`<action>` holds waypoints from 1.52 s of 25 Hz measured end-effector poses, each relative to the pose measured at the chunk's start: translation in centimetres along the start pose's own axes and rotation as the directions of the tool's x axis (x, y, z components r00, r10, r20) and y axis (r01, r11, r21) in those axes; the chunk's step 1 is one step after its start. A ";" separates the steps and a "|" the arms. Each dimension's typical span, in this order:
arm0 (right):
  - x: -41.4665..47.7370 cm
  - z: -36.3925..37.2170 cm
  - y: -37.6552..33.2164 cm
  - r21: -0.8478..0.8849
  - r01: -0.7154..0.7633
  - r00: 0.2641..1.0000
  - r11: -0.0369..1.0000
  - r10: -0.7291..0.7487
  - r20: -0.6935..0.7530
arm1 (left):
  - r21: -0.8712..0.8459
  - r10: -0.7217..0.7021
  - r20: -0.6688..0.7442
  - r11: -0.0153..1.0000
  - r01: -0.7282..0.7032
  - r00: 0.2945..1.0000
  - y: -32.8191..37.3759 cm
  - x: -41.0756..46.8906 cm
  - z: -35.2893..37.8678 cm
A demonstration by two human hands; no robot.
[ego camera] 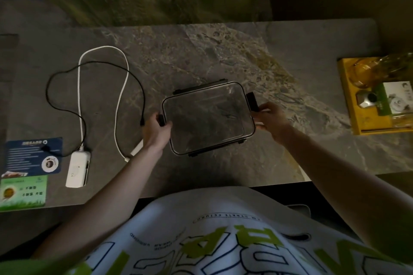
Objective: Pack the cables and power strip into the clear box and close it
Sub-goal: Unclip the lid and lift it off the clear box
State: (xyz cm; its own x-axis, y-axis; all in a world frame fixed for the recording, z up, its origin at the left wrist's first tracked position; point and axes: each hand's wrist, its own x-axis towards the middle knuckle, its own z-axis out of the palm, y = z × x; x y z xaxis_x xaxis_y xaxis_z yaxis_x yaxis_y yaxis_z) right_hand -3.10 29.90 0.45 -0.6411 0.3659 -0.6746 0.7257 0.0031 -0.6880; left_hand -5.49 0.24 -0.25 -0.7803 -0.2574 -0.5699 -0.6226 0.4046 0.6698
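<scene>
Left hand (156, 129) and right hand (269, 118) are gripping the clear rectangular plastic box (207, 116), fingers (259, 116) curled on its end latches.
Nothing is packed yet: the white oblong power strip (78, 169) and the thin black cable (96, 69) are lying on the desk (223, 51).

The box (207, 118) sits mid-table (223, 51). The left hand (156, 131) grips its 9 o'clock end and the right hand (270, 120) its 3 o'clock end. A thicker cable (124, 69) and a thinner cable (67, 72) loop at the box's 9 o'clock. The power strip (77, 169) lies at 8 o'clock, beside 2 cards (33, 156). A tray (346, 96) stands at 3 o'clock, well apart.

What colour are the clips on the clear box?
The clips are black; head view.
</scene>
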 end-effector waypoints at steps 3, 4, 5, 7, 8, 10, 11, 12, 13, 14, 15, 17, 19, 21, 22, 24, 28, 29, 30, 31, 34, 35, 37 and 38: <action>-0.1 0.4 0.4 -0.175 0.155 0.984 0.972 -0.167 -0.059 | -0.009 0.031 -0.017 0.999 -0.031 0.999 -0.3 -1.0 0.2; 0.0 0.4 0.5 -0.206 0.180 0.978 0.962 -0.198 -0.071 | -0.006 0.034 -0.024 0.999 -0.035 0.999 -0.5 -1.1 0.1; 0.1 0.4 0.5 -0.224 0.201 0.972 0.954 -0.223 -0.076 | -0.003 0.046 -0.030 0.999 -0.046 0.999 -0.8 -1.1 0.0; 0.2 0.3 0.2 -0.246 0.230 0.966 0.941 -0.252 -0.059 | 0.026 0.077 -0.022 0.997 -0.077 0.997 -0.8 -1.3 -0.3; 0.3 0.3 0.1 -0.260 0.240 0.965 0.935 -0.259 -0.043 | 0.049 0.092 -0.021 0.995 -0.091 0.995 -0.7 -1.5 -0.5; 0.5 0.4 0.0 -0.297 0.247 0.964 0.923 -0.266 -0.025 | 0.067 0.116 -0.027 0.991 -0.114 0.993 -0.2 -1.8 -0.6; 0.4 0.4 0.0 -0.311 0.250 0.962 0.917 -0.271 -0.027 | 0.067 0.117 -0.030 0.991 -0.115 0.993 0.1 -1.9 -0.6; 0.3 0.5 0.0 -0.315 0.253 0.960 0.915 -0.277 -0.034 | 0.064 0.119 -0.033 0.991 -0.117 0.992 0.3 -2.1 -0.7; 0.2 0.4 0.0 -0.309 0.255 0.958 0.916 -0.282 -0.044 | 0.065 0.124 -0.042 0.991 -0.121 0.991 0.3 -2.1 -0.8; 0.0 0.4 0.0 -0.293 0.256 0.958 0.921 -0.283 -0.054 | 0.069 0.128 -0.053 0.990 -0.124 0.990 0.4 -2.2 -0.9; -0.3 0.2 -0.2 -0.267 0.260 0.957 0.928 -0.284 -0.057 | 0.073 0.133 -0.068 0.989 -0.128 0.989 0.4 -2.2 -0.9; -1.1 -0.1 -0.7 -0.189 0.272 0.956 0.943 -0.287 -0.057 | 0.049 0.158 -0.086 0.987 -0.154 0.984 0.6 -2.4 -1.2; -1.9 -0.5 -1.4 -0.106 0.293 0.948 0.950 -0.304 -0.099 | 0.005 0.202 -0.097 0.979 -0.202 0.975 1.5 -3.0 -1.5; -2.9 -0.9 -2.1 -0.005 0.310 0.941 0.951 -0.308 -0.137 | -0.016 0.253 -0.095 0.967 -0.256 0.963 2.9 -3.7 -1.8; -3.4 -1.1 -2.5 0.048 0.317 0.941 0.947 -0.307 -0.145 | -0.001 0.261 -0.101 0.965 -0.263 0.960 3.8 -4.1 -1.9; -4.1 -1.3 -3.0 0.113 0.328 0.937 0.938 -0.308 -0.164 | -0.027 0.259 -0.149 0.964 -0.265 0.954 5.1 -4.5 -1.8; -5.2 -2.2 -3.6 0.167 0.367 0.923 0.915 -0.335 -0.192 | -0.162 0.276 -0.190 0.938 -0.307 0.942 7.1 -4.3 -0.7; -5.4 -2.5 -3.6 0.165 0.375 0.920 0.912 -0.344 -0.188 | -0.171 0.292 -0.192 0.930 -0.325 0.937 7.8 -4.5 -0.3; -5.6 -2.7 -3.6 0.159 0.381 0.917 0.911 -0.351 -0.187 | -0.181 0.311 -0.197 0.921 -0.346 0.930 8.3 -4.6 0.0; -5.7 -3.1 -3.7 0.163 0.386 0.914 0.908 -0.352 -0.201 | -0.186 0.332 -0.201 0.911 -0.368 0.922 8.9 -4.8 0.3; -5.8 -4.4 -3.6 0.204 0.394 0.896 0.896 -0.326 -0.301 | -0.220 0.374 -0.174 0.887 -0.406 0.911 10.5 -5.6 1.7; -5.9 -4.8 -3.5 0.215 0.400 0.889 0.891 -0.320 -0.328 | -0.240 0.379 -0.159 0.881 -0.408 0.912 11.0 -6.0 2.2; -6.4 -5.7 -3.3 0.225 0.416 0.867 0.881 -0.309 -0.391 | -0.261 0.389 -0.131 0.874 -0.411 0.912 12.0 -6.7 3.2; -6.7 -6.2 -3.0 0.221 0.422 0.852 0.879 -0.303 -0.426 | -0.277 0.397 -0.118 0.867 -0.414 0.910 12.5 -7.0 3.8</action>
State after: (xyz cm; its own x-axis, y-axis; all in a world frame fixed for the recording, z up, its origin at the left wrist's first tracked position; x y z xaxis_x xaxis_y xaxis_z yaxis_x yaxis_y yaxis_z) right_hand 0.57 33.20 8.66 -0.6597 0.7077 -0.2528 0.3121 -0.0479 -0.9488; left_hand -7.55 10.42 10.31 -0.9644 -0.1770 -0.1967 -0.2328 0.2147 0.9485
